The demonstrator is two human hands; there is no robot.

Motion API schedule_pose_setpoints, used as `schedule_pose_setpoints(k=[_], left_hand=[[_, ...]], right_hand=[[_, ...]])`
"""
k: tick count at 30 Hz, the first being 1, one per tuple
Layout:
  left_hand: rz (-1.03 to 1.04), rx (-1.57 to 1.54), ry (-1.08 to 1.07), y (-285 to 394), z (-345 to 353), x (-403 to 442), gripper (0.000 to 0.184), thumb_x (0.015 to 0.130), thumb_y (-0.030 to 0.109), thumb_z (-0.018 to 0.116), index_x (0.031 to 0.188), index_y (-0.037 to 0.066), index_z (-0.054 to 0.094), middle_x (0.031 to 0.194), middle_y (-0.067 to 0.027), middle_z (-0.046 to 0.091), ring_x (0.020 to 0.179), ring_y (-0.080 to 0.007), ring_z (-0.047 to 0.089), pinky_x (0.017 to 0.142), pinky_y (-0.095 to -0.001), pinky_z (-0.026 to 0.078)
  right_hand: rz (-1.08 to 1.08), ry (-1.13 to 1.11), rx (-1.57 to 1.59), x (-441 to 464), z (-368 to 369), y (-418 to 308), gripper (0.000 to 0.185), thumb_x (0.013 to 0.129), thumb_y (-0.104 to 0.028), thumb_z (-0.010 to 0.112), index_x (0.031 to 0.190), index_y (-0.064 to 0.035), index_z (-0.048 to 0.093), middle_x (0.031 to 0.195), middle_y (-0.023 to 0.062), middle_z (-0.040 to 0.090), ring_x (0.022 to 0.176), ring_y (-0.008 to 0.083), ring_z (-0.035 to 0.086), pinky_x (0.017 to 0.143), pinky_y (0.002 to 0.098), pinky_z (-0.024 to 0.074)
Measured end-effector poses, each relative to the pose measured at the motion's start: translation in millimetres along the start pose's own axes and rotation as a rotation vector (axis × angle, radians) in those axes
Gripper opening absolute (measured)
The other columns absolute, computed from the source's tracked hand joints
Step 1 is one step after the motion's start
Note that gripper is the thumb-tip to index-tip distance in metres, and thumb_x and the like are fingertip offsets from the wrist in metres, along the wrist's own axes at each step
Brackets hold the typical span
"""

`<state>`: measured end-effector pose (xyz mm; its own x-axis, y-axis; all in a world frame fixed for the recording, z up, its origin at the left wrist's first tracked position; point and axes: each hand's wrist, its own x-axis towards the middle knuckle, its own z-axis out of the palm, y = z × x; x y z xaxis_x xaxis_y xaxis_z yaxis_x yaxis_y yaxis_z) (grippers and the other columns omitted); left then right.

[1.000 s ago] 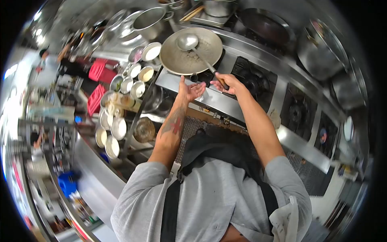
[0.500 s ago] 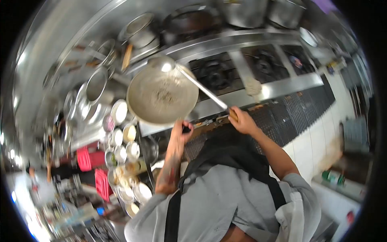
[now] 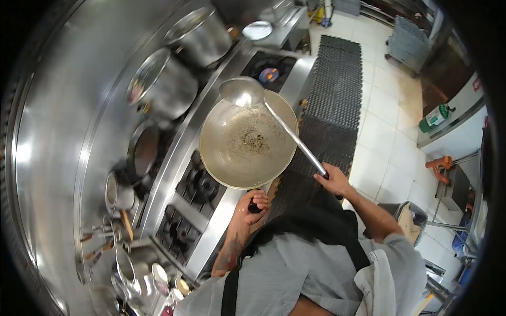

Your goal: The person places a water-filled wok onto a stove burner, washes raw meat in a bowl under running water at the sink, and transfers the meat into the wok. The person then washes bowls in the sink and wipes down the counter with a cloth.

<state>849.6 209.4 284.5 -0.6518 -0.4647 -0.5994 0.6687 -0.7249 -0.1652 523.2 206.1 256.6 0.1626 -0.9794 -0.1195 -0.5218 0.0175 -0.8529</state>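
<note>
Swung wok point(image 3: 226, 150) along range point(image 3: 213, 231) since prev frame, gripping hdl point(image 3: 255, 208) in tightly curled L hand point(image 3: 245, 208). Holding it just fwd of L hand, the nearer; clasping ladle point(image 3: 295, 138) in curled R hand point(image 3: 335, 181), slanting fwd-L over wok.

Pretty clearly a restaurant-type kitchen: gas burners point(image 3: 202, 183) in a row, huge stockpots point(image 3: 167, 89), a massive wok point(image 3: 229, 152), steel wall point(image 3: 50, 116), rubber matting point(image 3: 336, 79) over floor tile point(image 3: 380, 142). Those small tubs point(image 3: 160, 273) bottom left might hold prepped ingredients, kinda blurry there.
</note>
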Motion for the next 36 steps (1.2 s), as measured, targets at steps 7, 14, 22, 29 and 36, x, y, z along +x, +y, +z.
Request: schedule_pose_setpoints(k=[7, 14, 22, 29, 36], left_hand=[[-0.272, 0.130, 0.021, 4, 170, 200, 0.023, 0.090, 0.005, 0.049, 0.069, 0.011, 0.043, 0.059, 0.0069, 0.044, 0.049, -0.0030, 0.043, 0.048, -0.0209, 0.039], [-0.445, 0.181, 0.000, 28, 291, 407, 0.018, 0.087, 0.003, 0.049, 0.071, 0.010, 0.044, 0.061, 0.0053, 0.045, 0.052, -0.0046, 0.048, 0.050, -0.0219, 0.043], [-0.539, 0.325, 0.004, 80, 435, 650, 0.022, 0.084, 0.001, 0.050, 0.064, 0.010, 0.043, 0.061, 0.0022, 0.045, 0.054, -0.0074, 0.047, 0.050, -0.0225, 0.044], [-0.607, 0.290, 0.079, 170, 639, 828, 0.018, 0.087, 0.005, 0.051, 0.070, 0.005, 0.048, 0.060, -0.0009, 0.049, 0.054, -0.0121, 0.049, 0.050, -0.0251, 0.047], [-0.506, 0.352, -0.042, 250, 792, 996, 0.017, 0.089, 0.005, 0.047, 0.072, 0.006, 0.046, 0.062, 0.0026, 0.046, 0.053, -0.0066, 0.048, 0.050, -0.0233, 0.046]], right_hand=[[0.125, 0.446, 0.073, 40, -183, 60, 0.025, 0.090, -0.025, 0.062, 0.084, -0.0036, 0.051, 0.058, 0.0087, 0.048, 0.049, 0.0163, 0.046, 0.050, 0.0351, 0.0389], [0.199, 0.396, 0.868, 130, -382, 90, 0.011, 0.099, -0.014, 0.046, 0.109, -0.0085, 0.046, 0.059, -0.0033, 0.035, 0.038, 0.0062, 0.032, 0.032, 0.0239, 0.0292], [0.501, 0.723, 0.645, 271, -567, 311, 0.014, 0.094, -0.016, 0.054, 0.104, -0.0071, 0.050, 0.060, -0.0020, 0.041, 0.040, 0.0083, 0.038, 0.034, 0.0252, 0.0304], [1.003, 0.901, 0.901, 285, -588, 482, 0.033, 0.087, -0.010, 0.044, 0.055, -0.0114, 0.042, 0.044, 0.0047, 0.042, 0.034, 0.0181, 0.043, 0.032, 0.0327, 0.0357], [1.109, 1.127, 1.338, 389, -669, 549, 0.018, 0.089, -0.014, 0.047, 0.072, -0.0086, 0.046, 0.053, 0.0039, 0.046, 0.041, 0.0156, 0.045, 0.039, 0.0283, 0.0393]])
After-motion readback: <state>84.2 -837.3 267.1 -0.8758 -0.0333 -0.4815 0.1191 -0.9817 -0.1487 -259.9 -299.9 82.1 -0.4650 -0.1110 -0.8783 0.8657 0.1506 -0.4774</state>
